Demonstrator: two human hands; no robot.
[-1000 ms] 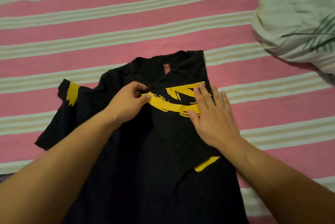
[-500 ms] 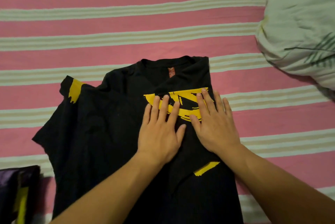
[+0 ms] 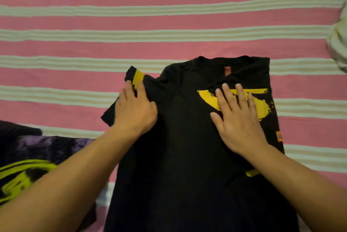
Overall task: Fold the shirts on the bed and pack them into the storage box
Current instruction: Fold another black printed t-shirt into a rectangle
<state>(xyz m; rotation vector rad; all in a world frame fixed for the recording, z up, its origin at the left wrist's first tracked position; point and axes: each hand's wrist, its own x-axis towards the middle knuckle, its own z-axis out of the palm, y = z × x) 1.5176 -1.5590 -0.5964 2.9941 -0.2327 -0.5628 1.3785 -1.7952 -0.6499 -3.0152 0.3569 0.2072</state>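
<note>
A black shirt (image 3: 184,137) with yellow print lies flat on the pink and white striped bed (image 3: 131,47), collar pointing away from me. Its right side is folded over the chest. My left hand (image 3: 134,109) lies on the shirt's left sleeve, fingers over the yellow cuff band; whether they curl round the cloth is blurred. My right hand (image 3: 238,117) presses flat with spread fingers on the yellow chest print. No storage box is in view.
A dark purple garment with a yellow-green print (image 3: 28,171) lies at the lower left, beside the shirt. A pale pillow or bedding (image 3: 338,43) pokes in at the right edge. Striped bedsheet stretches away beyond the collar.
My left hand has moved from the chest print out to the left sleeve. My right hand stays flat on the print. The view has shifted left, showing the purple garment.
</note>
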